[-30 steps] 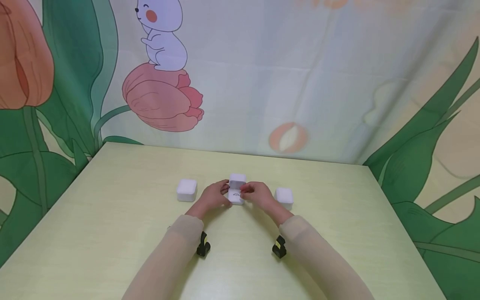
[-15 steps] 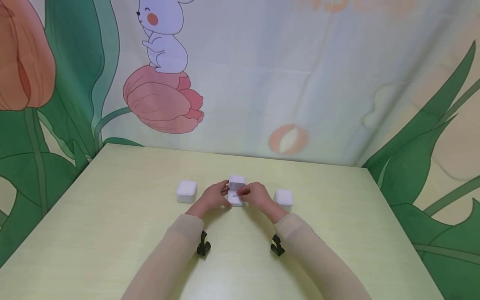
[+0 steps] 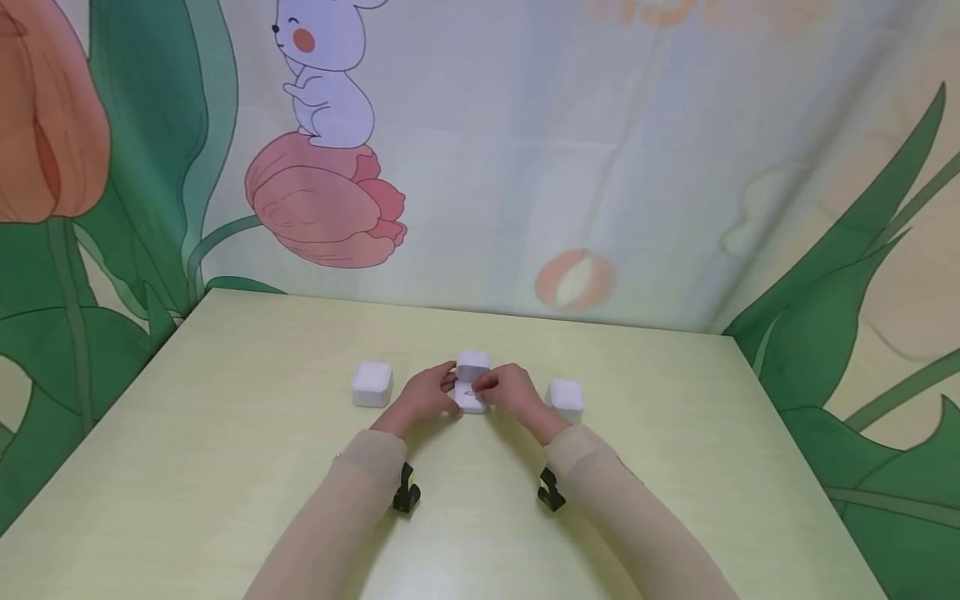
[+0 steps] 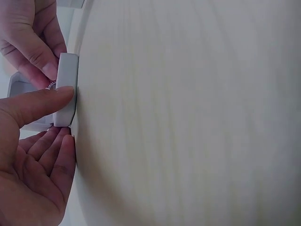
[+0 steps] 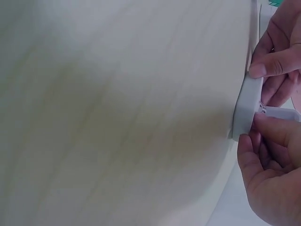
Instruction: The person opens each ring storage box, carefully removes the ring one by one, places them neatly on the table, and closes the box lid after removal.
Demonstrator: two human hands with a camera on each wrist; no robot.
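Note:
In the middle of the table, an open white ring box (image 3: 471, 403) stands with its lid (image 3: 473, 363) raised at the back. A silver ring (image 4: 51, 85) with small stones sits at the box's cushion. My left hand (image 3: 427, 392) holds the box from its left side, the thumb across the front wall and the fingers (image 4: 56, 160) along the side. From the other side my right hand (image 3: 512, 390) reaches in, thumb and forefinger pinching at the ring (image 5: 262, 108). Those fingertips partly hide the ring and the cushion.
One closed white box (image 3: 372, 384) stands left of the hands and another closed white box (image 3: 566, 398) to the right, close by the right wrist. Black devices are strapped under both wrists. Behind the pale wooden table (image 3: 247, 467) hangs a printed curtain (image 3: 480, 167).
My right hand has shifted slightly left, its fingertips now farther over the box at the ring. My left hand keeps its hold on the box, and the side boxes stay where they were.

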